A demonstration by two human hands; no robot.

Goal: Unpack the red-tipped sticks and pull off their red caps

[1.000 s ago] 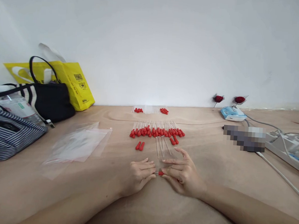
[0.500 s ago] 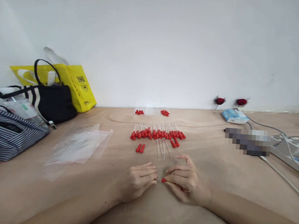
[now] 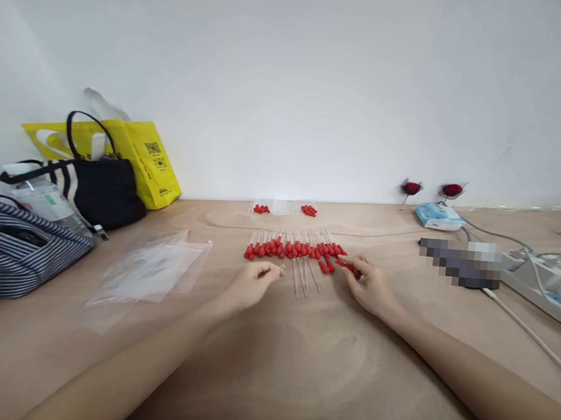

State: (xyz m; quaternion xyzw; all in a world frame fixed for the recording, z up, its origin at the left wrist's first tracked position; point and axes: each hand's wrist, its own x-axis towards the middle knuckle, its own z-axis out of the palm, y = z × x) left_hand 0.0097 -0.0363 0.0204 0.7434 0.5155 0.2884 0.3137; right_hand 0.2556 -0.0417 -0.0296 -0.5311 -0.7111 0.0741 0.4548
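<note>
Two QR-like codes (image 3: 152,148) stand on the yellow bag (image 3: 163,188); its lettering is too small.

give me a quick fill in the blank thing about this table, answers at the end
The bulbs beside the right hand are coloured ____.
The flat clear bags lie to the ____ of the left hand.
The yellow bag stands ____ the black handbag.
Missing words: red; left; behind.

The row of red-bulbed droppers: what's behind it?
Behind the droppers: clear plastic and two clusters of red bulbs, inside or atop it unclear; then the white wall. The tabletop directly beneath the droppers is covered.
</note>
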